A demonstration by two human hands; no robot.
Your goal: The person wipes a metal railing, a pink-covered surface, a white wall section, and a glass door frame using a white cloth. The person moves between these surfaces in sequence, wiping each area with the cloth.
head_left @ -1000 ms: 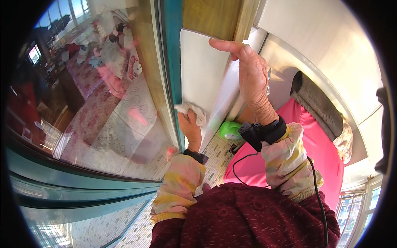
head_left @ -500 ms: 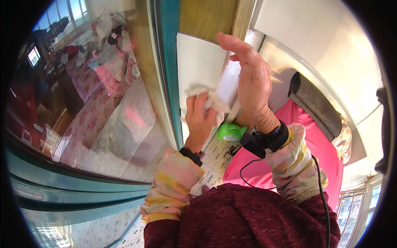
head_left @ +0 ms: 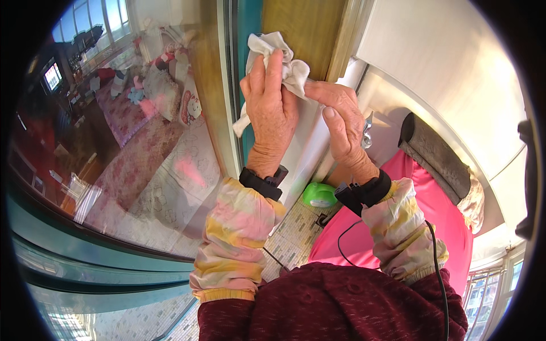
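A crumpled white cloth [head_left: 293, 71] is under the fingers of my left hand [head_left: 270, 111], which presses it at the top of a white panel [head_left: 296, 136]. One end of the cloth hangs down beside the teal frame [head_left: 242, 34]. Close by on the right is my right hand [head_left: 342, 122], its fingers stretched leftward at the panel's upper corner and its thumb apart. The index fingertip reaches the cloth's edge. No object shows in that hand, though its underside is hidden. Brown wood [head_left: 301, 23] rises above the panel.
A large glass pane [head_left: 142, 142] on the left shows a bed and soft toys. Low on the tiled floor [head_left: 290, 233] sits a green plastic object [head_left: 319, 195]. To the right, a rolled dark grey mat [head_left: 435, 159] lies on a pink cover [head_left: 426, 216]. A black cable [head_left: 437, 273] runs along my right sleeve.
My left hand has moved up with the cloth, from the middle of the white panel to its top. My right hand has come lower, and its fingers now point left toward the cloth.
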